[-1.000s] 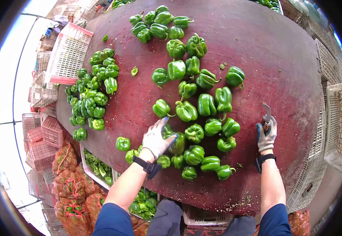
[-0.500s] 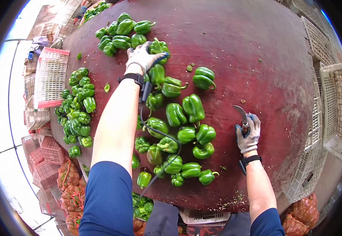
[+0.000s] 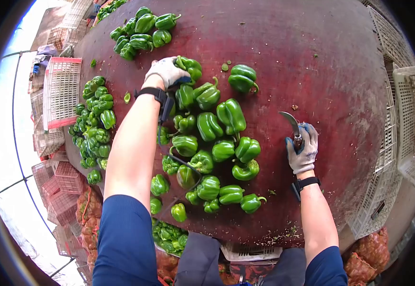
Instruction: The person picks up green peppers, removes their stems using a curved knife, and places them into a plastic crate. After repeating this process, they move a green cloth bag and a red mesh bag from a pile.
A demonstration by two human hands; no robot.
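Observation:
My left hand [image 3: 165, 72], in a white and blue work glove, is closed around a green bell pepper [image 3: 190, 69] at the top of the middle group. Part of its fingers is hidden behind the pepper. Just below lie more green peppers, among them an upright-stemmed one [image 3: 207, 96] and a large one [image 3: 231, 116]. A single pepper [image 3: 243, 78] rests apart to the right. My right hand [image 3: 304, 148], also gloved, grips a small curved knife [image 3: 290, 120] by its handle, blade pointing up and left, over the right part of the table.
The dark red table [image 3: 283, 62] carries another pepper cluster [image 3: 142, 42] at the far left and a pile [image 3: 96, 126] along its left edge. Plastic crates [image 3: 62, 93] stand left and right [image 3: 405, 109]. Filled net sacks [image 3: 367, 252] sit below. A cable hangs from my left wrist.
My left hand has drawn the bell pepper nearer, away from the far cluster to the middle group. My right hand keeps the knife almost in place. The view has shifted slightly.

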